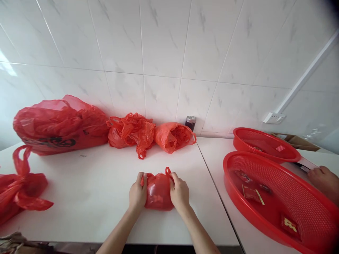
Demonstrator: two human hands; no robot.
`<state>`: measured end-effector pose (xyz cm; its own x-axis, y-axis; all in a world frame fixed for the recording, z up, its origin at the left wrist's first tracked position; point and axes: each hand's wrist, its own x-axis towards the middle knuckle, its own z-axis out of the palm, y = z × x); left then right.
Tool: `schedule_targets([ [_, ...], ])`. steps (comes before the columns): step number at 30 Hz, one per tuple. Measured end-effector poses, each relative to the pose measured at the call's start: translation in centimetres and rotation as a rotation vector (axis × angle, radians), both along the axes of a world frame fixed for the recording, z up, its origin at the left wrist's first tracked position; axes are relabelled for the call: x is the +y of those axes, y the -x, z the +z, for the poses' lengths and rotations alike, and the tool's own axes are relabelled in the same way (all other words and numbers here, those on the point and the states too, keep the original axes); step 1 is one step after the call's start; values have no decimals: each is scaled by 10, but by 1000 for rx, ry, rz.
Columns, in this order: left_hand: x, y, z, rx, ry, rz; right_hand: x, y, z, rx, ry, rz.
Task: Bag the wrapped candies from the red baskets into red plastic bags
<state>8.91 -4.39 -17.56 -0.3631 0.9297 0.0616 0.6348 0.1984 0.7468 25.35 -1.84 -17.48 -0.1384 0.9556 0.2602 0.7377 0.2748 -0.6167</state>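
Note:
A small red plastic bag (158, 193), bunched into a ball, rests on the white table (92, 197) near its front edge. My left hand (137, 194) grips its left side and my right hand (179, 192) grips its right side, fingers curled round the plastic. One bag handle sticks up beside my right thumb. What is inside the bag is hidden.
Several red plastic bags lie along the tiled wall: a large one (59, 125), a crumpled one (131, 132), another (173, 137); one more at left (21, 188). A dark can (190, 122) stands at the wall. Two red mesh baskets (280, 208) (265, 144) sit right, with another person's hand (324, 181).

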Motion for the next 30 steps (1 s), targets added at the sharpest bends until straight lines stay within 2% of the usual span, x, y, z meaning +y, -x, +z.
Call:
schedule_targets([
  [4,14,15,-4,221,119,-17,15,-13,-10,-155,2,-38],
  [8,25,15,-4,396,194,-45,26,-15,-20,-214,25,-77],
  [12,26,13,-1,470,219,-60,29,-9,-27,-228,10,-111],
  [16,18,14,1,476,205,-69,24,-11,-30,-183,-11,-107],
  [23,-10,26,-1,345,180,14,20,-22,-34,39,10,-79],
  [28,-34,34,-1,153,128,73,21,-24,-30,597,127,-76],
  [30,-44,37,2,62,88,60,22,-26,-27,704,155,-82],
])
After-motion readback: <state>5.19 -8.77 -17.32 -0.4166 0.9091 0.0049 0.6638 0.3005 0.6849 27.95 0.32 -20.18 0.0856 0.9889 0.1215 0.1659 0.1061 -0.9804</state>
